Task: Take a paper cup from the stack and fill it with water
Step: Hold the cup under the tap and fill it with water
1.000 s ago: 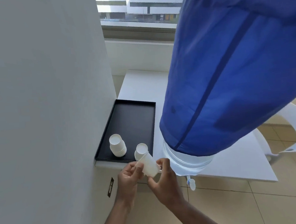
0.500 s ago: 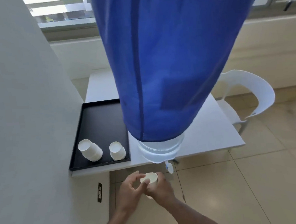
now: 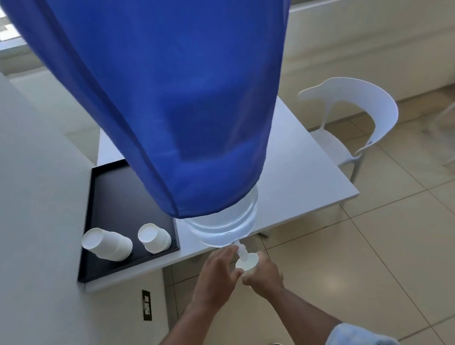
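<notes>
A white paper cup [image 3: 247, 262] is upright directly under the small white tap [image 3: 242, 250], held from the right by my right hand [image 3: 263, 277]. My left hand [image 3: 214, 275] is just left of the cup with fingers spread; its fingertips reach the tap and its thumb rests by the cup's side. The tap comes out of a clear water bottle [image 3: 224, 226] under a blue cloth cover [image 3: 175, 95]. Two stacks of paper cups, a larger stack [image 3: 107, 244] and a smaller stack [image 3: 154, 236], stand on a black tray [image 3: 109, 194]. No water stream is visible.
The bottle and tray stand on a white table [image 3: 302, 180] whose front edge lies just behind my hands. A grey wall [image 3: 23, 240] with a socket [image 3: 146, 304] closes off the left. A white chair [image 3: 365, 114] stands right of the table on the tiled floor.
Both hands carried the cup from beside the tray rightward to the tap. The cup went from tilted to upright under the spout, and my left hand shifted from the cup toward the tap.
</notes>
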A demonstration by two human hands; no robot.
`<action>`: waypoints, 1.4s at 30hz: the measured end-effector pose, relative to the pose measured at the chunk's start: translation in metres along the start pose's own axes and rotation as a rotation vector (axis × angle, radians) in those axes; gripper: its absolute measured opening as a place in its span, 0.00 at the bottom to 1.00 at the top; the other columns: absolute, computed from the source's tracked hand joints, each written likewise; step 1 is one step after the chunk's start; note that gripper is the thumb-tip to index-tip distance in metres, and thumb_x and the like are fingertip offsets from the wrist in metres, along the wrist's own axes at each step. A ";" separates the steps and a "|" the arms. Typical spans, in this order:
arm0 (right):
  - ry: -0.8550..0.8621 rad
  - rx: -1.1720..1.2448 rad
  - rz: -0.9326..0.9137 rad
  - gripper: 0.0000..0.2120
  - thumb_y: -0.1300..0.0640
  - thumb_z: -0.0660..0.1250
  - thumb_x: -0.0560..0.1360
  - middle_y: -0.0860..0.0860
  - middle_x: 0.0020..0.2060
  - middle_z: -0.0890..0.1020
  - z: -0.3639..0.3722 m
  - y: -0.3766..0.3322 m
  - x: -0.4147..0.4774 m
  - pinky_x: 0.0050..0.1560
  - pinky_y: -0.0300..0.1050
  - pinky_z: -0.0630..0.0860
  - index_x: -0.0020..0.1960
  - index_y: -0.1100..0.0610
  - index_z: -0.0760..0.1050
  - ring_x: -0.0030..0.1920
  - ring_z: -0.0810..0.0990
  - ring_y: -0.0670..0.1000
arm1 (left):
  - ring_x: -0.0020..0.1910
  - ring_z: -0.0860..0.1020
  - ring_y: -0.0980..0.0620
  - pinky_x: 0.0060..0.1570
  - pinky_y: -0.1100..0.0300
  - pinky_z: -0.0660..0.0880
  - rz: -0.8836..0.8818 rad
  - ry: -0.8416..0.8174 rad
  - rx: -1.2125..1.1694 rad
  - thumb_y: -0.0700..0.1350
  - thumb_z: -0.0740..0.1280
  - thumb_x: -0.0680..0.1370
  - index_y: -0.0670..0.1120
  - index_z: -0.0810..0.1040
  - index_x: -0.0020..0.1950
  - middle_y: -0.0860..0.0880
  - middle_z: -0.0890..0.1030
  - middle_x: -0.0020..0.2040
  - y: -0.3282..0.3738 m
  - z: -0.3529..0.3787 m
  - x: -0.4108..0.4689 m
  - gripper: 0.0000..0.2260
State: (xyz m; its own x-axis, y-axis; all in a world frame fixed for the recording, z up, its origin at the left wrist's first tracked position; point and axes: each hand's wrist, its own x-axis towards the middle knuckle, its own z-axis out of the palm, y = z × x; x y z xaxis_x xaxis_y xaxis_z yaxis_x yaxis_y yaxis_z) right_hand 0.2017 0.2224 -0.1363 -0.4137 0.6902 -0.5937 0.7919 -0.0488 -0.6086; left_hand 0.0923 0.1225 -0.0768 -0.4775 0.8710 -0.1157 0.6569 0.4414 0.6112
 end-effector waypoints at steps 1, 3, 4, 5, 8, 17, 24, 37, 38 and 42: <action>0.016 0.024 -0.012 0.25 0.49 0.73 0.61 0.42 0.47 0.82 -0.001 -0.002 0.003 0.57 0.50 0.76 0.56 0.45 0.70 0.51 0.81 0.51 | 0.69 0.79 0.54 0.69 0.65 0.70 0.026 -0.009 0.041 0.44 0.79 0.75 0.50 0.78 0.72 0.54 0.82 0.70 0.001 0.002 0.004 0.26; 0.039 0.078 -0.044 0.24 0.49 0.74 0.59 0.43 0.44 0.83 -0.002 -0.004 0.008 0.53 0.51 0.80 0.53 0.46 0.71 0.48 0.82 0.50 | 0.68 0.80 0.52 0.68 0.60 0.75 0.063 -0.019 0.141 0.44 0.78 0.74 0.49 0.79 0.72 0.54 0.83 0.70 0.004 0.006 0.011 0.26; 0.043 0.107 -0.065 0.24 0.49 0.74 0.59 0.43 0.43 0.83 -0.003 -0.005 0.009 0.48 0.50 0.81 0.52 0.46 0.71 0.47 0.82 0.49 | 0.66 0.81 0.50 0.66 0.57 0.77 0.068 -0.021 0.188 0.43 0.77 0.74 0.48 0.80 0.70 0.53 0.83 0.68 0.006 0.008 0.014 0.24; 0.043 0.126 -0.087 0.23 0.50 0.75 0.59 0.44 0.43 0.83 -0.004 -0.005 0.011 0.43 0.47 0.80 0.52 0.47 0.72 0.46 0.82 0.48 | 0.63 0.82 0.49 0.63 0.55 0.79 0.070 -0.024 0.224 0.43 0.77 0.73 0.48 0.81 0.67 0.53 0.84 0.66 0.007 0.010 0.016 0.22; 0.064 0.127 -0.147 0.21 0.53 0.75 0.62 0.44 0.44 0.83 -0.005 -0.005 0.011 0.36 0.40 0.74 0.53 0.48 0.73 0.44 0.81 0.47 | 0.54 0.83 0.48 0.53 0.53 0.81 0.085 -0.030 0.319 0.43 0.76 0.73 0.47 0.82 0.57 0.53 0.85 0.55 0.010 0.013 0.021 0.13; 0.110 0.062 -0.185 0.23 0.54 0.77 0.65 0.47 0.47 0.83 -0.006 -0.003 0.016 0.39 0.39 0.73 0.57 0.48 0.72 0.44 0.80 0.51 | 0.47 0.83 0.48 0.50 0.52 0.82 0.205 -0.003 0.335 0.45 0.72 0.78 0.45 0.85 0.54 0.51 0.87 0.53 0.001 0.014 0.028 0.07; 0.106 0.025 -0.209 0.26 0.57 0.79 0.64 0.47 0.49 0.82 -0.005 0.001 0.017 0.40 0.40 0.74 0.58 0.49 0.71 0.47 0.80 0.51 | 0.38 0.82 0.49 0.42 0.53 0.82 -0.014 0.070 0.111 0.50 0.68 0.82 0.51 0.85 0.49 0.52 0.87 0.39 0.007 0.000 0.033 0.07; 0.105 0.045 -0.225 0.26 0.57 0.77 0.65 0.46 0.47 0.80 -0.007 0.001 0.017 0.40 0.43 0.76 0.59 0.49 0.71 0.48 0.80 0.51 | 0.49 0.87 0.50 0.51 0.53 0.84 -0.079 0.097 0.090 0.47 0.71 0.82 0.53 0.89 0.57 0.53 0.91 0.52 0.011 -0.001 0.036 0.08; 0.101 0.045 -0.226 0.25 0.57 0.77 0.65 0.46 0.47 0.80 -0.007 0.001 0.017 0.39 0.42 0.75 0.59 0.49 0.71 0.47 0.79 0.51 | 0.49 0.87 0.50 0.51 0.53 0.84 -0.080 0.099 0.093 0.47 0.70 0.82 0.52 0.89 0.58 0.53 0.91 0.52 0.011 -0.001 0.036 0.08; 0.092 0.047 -0.222 0.25 0.57 0.77 0.66 0.46 0.47 0.79 -0.007 0.002 0.016 0.38 0.40 0.73 0.58 0.49 0.71 0.47 0.79 0.51 | 0.47 0.86 0.51 0.49 0.53 0.84 -0.099 0.099 0.102 0.48 0.69 0.83 0.53 0.88 0.57 0.54 0.91 0.50 0.014 -0.002 0.034 0.08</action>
State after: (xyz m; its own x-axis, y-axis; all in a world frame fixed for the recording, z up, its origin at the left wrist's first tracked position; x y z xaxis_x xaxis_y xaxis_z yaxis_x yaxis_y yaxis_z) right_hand 0.1996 0.2384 -0.1439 -0.5308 0.7507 -0.3933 0.6634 0.0793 -0.7440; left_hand 0.0840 0.1581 -0.0702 -0.5950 0.7986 -0.0908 0.6572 0.5484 0.5171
